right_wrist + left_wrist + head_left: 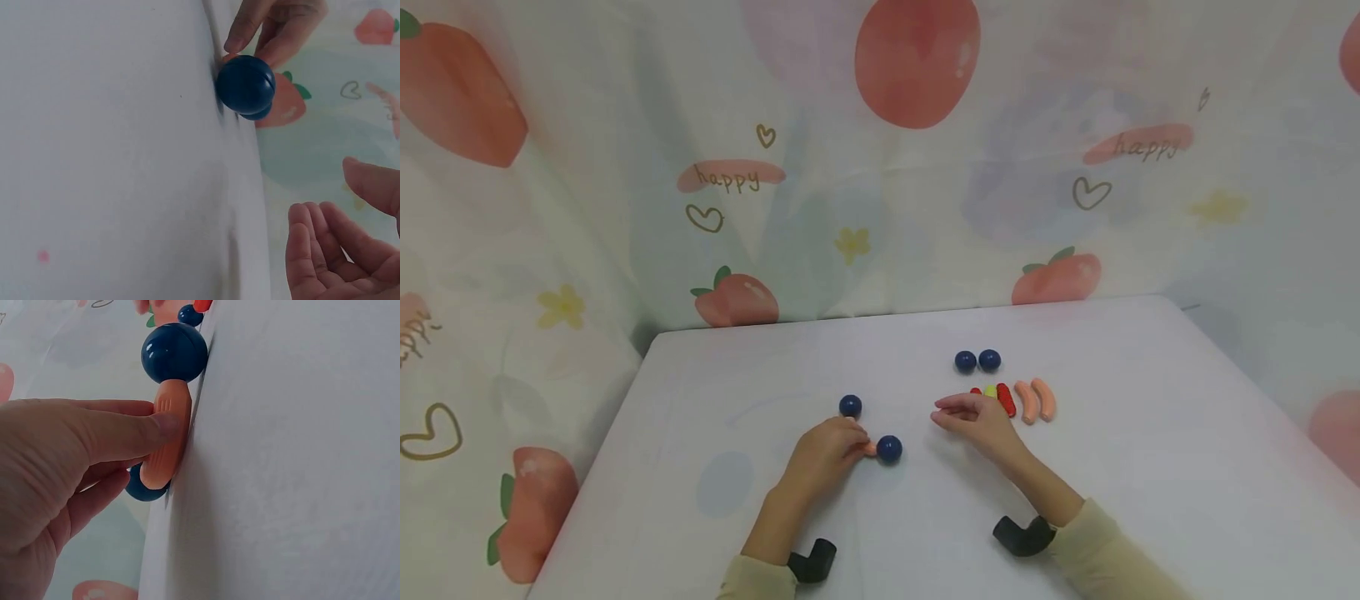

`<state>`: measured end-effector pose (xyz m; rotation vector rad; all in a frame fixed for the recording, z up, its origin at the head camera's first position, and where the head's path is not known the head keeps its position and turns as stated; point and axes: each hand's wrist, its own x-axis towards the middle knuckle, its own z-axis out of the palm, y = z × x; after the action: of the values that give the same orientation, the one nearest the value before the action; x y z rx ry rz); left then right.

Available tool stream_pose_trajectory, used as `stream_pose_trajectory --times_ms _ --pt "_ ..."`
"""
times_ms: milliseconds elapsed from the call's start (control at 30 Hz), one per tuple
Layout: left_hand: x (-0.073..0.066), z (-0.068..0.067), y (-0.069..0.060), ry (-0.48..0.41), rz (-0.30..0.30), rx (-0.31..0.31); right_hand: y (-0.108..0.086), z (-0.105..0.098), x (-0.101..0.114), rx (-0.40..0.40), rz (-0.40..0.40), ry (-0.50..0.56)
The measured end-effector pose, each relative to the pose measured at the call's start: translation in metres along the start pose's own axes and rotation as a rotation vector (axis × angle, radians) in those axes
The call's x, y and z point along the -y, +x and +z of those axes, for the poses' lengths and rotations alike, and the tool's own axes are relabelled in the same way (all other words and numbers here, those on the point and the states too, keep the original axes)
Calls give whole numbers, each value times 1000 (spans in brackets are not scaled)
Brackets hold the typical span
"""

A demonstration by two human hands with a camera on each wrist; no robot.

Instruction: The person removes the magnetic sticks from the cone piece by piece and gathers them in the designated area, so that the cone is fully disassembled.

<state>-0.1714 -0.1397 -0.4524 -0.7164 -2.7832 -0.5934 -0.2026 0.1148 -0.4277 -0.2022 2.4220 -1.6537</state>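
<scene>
My left hand (826, 457) pinches a curved orange stick (167, 440) between thumb and fingers, low over the white tabletop. A dark blue ball (890, 450) sits against one end of the stick; in the left wrist view this ball (174, 353) is at the top. Another blue ball (851, 406) lies just beyond the left fingers, partly hidden behind the stick in the left wrist view. My right hand (985, 423) is off to the right with its fingers extended and nothing between them. Its fingers partly cover short red sticks (1006, 400) and a yellow-green stick (991, 391).
Two loose orange curved sticks (1035, 401) lie right of the red ones. Farther back, two blue balls (977, 361) sit side by side. A fruit-printed curtain (880, 208) rises behind the table (745, 367). Black wrist pieces (1024, 536) stick out at both forearms.
</scene>
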Motion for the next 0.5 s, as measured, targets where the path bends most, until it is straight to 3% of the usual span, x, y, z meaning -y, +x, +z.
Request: stream_pose_trajectory --times_ms 167,500 --pt "-3 2 1 30 -25 15 5 15 -5 114 -11 -17" --pt "-17 0 2 48 27 19 11 28 -12 259 -67 -42"
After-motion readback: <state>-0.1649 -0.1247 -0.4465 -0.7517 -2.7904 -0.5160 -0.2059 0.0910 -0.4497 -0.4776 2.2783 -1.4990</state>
